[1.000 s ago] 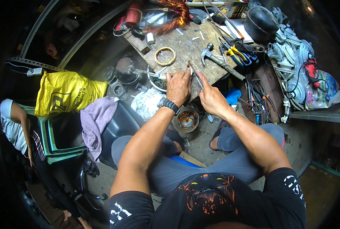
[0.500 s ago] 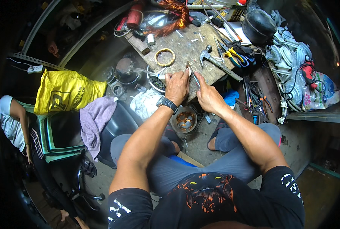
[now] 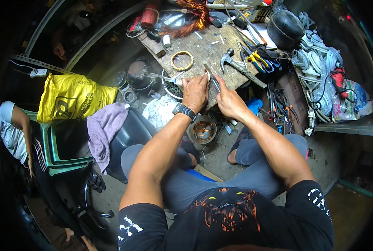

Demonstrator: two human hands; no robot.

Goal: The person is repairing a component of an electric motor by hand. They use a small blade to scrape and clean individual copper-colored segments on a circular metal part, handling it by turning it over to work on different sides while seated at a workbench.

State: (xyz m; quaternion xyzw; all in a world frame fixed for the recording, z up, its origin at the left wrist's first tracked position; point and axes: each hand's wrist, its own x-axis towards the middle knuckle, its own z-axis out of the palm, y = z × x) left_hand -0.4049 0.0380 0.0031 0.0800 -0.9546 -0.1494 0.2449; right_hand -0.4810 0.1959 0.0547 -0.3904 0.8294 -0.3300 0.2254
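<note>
At the near edge of a worn wooden work board (image 3: 211, 46), my two hands work close together. My left hand (image 3: 195, 93), with a dark watch at its wrist, is closed, fingers pressed on a small piece I cannot make out. My right hand (image 3: 231, 102) is wrapped round a slim metal tool (image 3: 216, 84) that points up toward the left fingertips. Its kind is mostly hidden by the fingers. Beyond the left hand lies a yellowish wound ring (image 3: 182, 60). A claw hammer (image 3: 239, 69) rests to the right of the hands, beside yellow-and-blue pliers (image 3: 256, 60).
Copper wire (image 3: 199, 19) lies at the back of the board. White plastic parts (image 3: 314, 62) pile up at right. Below the hands stands a round container (image 3: 204, 130). A yellow sack (image 3: 75, 98) and purple towel (image 3: 106, 131) are at left, where another person (image 3: 17, 125) stays.
Both hands keep nearly the same place. The slim tool has tilted a little at its tip, and a thin dark strip now shows past the left fingertips.
</note>
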